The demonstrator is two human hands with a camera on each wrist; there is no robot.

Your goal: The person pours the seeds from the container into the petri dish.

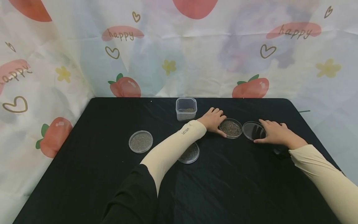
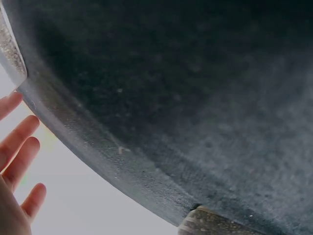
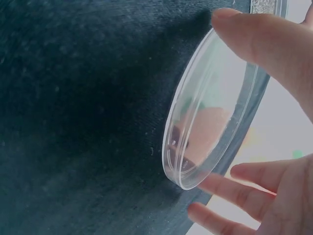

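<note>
My left hand (image 1: 213,120) holds the left edge of a clear petri dish (image 1: 231,128) of small brown-grey grains, thumb on the near side and fingers on the far side. To its right lies a clear, shallow petri dish (image 1: 254,130) with no grains seen in it. My right hand (image 1: 275,133) spans its right side, thumb and fingers at opposite parts of the rim. The right wrist view shows this dish (image 3: 173,147) close up between thumb and fingers. In the left wrist view, spread left fingers (image 2: 22,159) appear near a grain-filled dish (image 2: 11,49); the thumb is hidden.
A clear square tub (image 1: 185,109) with some grains stands at the table's back. One covered-looking dish of grains (image 1: 140,141) lies at left; another (image 1: 190,154) is partly hidden under my left forearm. A dark cloth (image 1: 237,186) covers the table, with a printed curtain (image 1: 195,62) behind.
</note>
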